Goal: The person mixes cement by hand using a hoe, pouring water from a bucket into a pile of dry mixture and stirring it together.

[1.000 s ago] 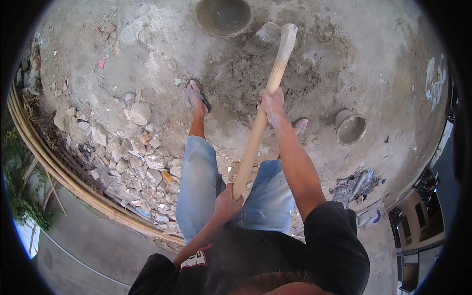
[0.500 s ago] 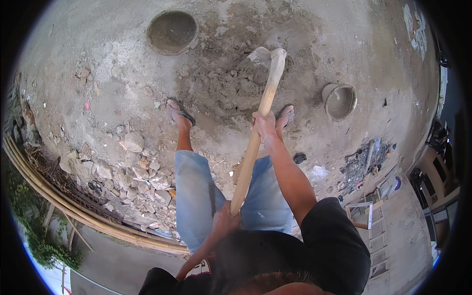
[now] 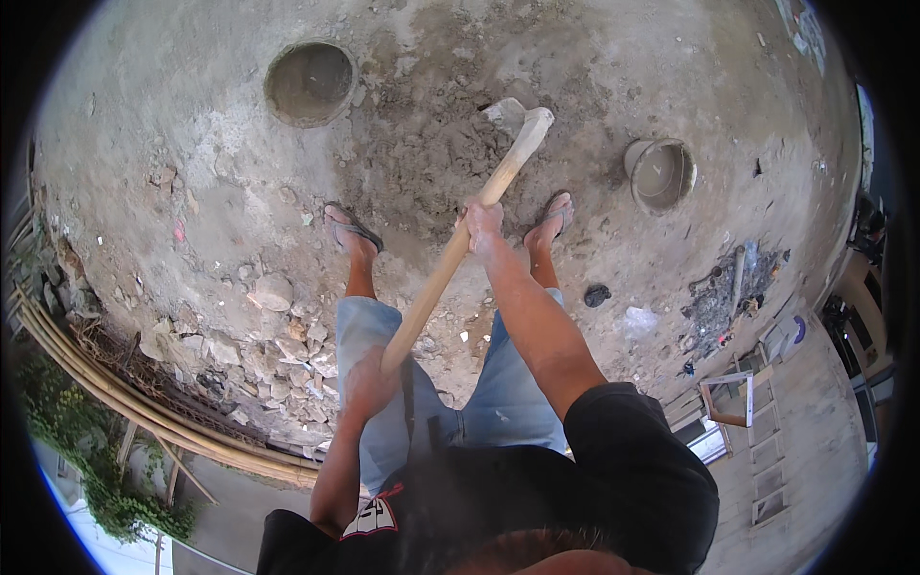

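Both my hands grip the pale wooden handle of a hoe point(image 3: 443, 278), which slants from lower left to upper right in front of me. My left hand point(image 3: 370, 383) is wrapped round its near end, beside my left thigh. Further up the shaft, my right hand point(image 3: 482, 222) is closed round it between my feet. The hoe's whitish blade point(image 3: 506, 115) is over the far part of a patch of wet grey mortar point(image 3: 422, 158); whether it touches the mortar I cannot tell.
A round tub point(image 3: 309, 84) stands beyond the mortar to the left, and a bucket point(image 3: 660, 176) to the right. Broken rubble point(image 3: 273, 292) lies near left, beside bamboo poles point(image 3: 172, 422). At right are burnt debris point(image 3: 733, 292), a clear plastic bag point(image 3: 640, 322) and a wooden ladder point(image 3: 765, 450).
My left hand has swung left with the handle's near end, and my right hand has shifted left too. The hoe now slants more, its head slightly nearer me.
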The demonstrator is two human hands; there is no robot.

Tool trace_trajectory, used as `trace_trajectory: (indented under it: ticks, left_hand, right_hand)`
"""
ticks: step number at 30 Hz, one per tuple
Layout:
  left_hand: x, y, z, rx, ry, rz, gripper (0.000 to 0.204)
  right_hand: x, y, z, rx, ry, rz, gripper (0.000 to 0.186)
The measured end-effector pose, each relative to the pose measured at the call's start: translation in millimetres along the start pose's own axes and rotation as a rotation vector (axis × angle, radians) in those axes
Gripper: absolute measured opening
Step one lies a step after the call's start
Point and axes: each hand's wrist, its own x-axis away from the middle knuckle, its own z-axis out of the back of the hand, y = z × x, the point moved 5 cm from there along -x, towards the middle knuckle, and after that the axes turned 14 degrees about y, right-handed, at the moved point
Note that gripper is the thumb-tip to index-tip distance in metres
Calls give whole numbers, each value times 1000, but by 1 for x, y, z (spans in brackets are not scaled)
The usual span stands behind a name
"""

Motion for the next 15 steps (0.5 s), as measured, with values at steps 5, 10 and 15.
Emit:
trace_trajectory:
  ticks: [5,10,15]
  left_hand:
    - [39,0,-2,35,-33,99,32]
    - [-2,68,14,131,131,9,34]
    - [-40,159,58,225,223,-124,42]
  right_hand:
    - [52,-15,5,-48,-102,-14,21]
    - [5,-149,91,340,47,523,66]
    - [-188,-240,303,843,589,772,91]
